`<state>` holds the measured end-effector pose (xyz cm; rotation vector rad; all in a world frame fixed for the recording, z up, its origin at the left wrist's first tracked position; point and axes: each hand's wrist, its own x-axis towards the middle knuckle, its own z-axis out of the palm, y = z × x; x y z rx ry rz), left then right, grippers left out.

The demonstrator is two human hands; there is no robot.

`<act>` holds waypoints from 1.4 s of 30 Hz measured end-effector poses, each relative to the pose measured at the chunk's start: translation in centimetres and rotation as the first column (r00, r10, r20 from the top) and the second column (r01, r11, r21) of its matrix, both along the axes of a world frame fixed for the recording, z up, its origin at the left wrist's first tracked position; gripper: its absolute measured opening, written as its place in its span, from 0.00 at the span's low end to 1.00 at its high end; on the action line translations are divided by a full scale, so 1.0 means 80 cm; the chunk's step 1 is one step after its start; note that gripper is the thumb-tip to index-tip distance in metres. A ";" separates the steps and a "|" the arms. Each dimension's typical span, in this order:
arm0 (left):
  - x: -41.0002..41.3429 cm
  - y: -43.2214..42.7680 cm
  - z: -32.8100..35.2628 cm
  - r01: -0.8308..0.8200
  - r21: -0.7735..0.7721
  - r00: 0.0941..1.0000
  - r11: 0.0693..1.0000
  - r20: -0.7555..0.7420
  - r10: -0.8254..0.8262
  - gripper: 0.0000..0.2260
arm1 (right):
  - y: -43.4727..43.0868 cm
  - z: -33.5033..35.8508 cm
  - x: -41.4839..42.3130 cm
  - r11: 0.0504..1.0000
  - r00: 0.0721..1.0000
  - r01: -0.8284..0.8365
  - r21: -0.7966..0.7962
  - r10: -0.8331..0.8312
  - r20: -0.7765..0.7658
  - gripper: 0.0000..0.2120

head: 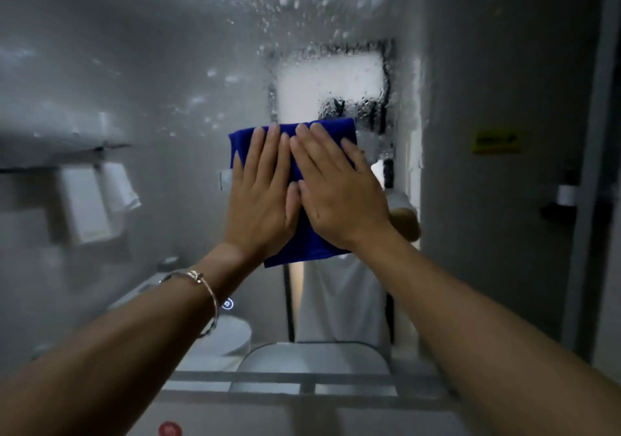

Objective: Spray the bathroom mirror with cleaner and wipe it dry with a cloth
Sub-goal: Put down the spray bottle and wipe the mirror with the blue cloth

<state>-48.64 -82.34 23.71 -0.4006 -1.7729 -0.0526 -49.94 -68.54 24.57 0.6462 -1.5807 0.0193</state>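
Observation:
The bathroom mirror point(161, 65) fills most of the view, fogged and speckled with cleaner droplets and foam along its upper part. A folded blue cloth point(302, 233) is pressed flat against the glass at the centre. My left hand point(262, 196) lies flat on the cloth's left half, with a silver bangle on the wrist. My right hand point(339, 193) lies flat on its right half, its thumb beside the left hand. Both palms cover most of the cloth. No spray bottle is in view.
The mirror reflects white towels on a rack point(90, 200) at the left, a toilet point(221, 331) low down, and a person in a white shirt behind the cloth. A lit touch icon point(227, 303) sits on the glass. A shelf edge point(302, 385) runs below.

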 end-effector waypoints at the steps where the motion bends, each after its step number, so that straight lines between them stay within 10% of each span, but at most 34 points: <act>1: 0.000 0.018 0.009 0.025 -0.003 1.000 1.000 0.010 -0.025 0.26 | 0.017 0.005 0.000 1.000 1.000 0.017 -0.014 -0.017 0.017 0.24; 12: -0.022 0.223 -0.001 0.061 -0.144 0.998 0.988 -0.025 -0.065 0.26 | 0.239 -0.011 0.001 0.991 0.979 0.130 -0.045 -0.121 0.165 0.25; 19: -0.024 0.233 -0.007 0.012 -0.170 0.998 0.985 -0.064 -0.023 0.25 | 0.216 -0.029 0.003 0.955 0.981 0.037 -0.293 0.022 0.195 0.25; 42: -0.024 0.292 0.061 -0.060 -0.449 0.995 0.892 -0.099 0.018 0.28 | 0.291 -0.009 -0.006 0.922 0.965 0.164 -0.351 -0.077 0.249 0.26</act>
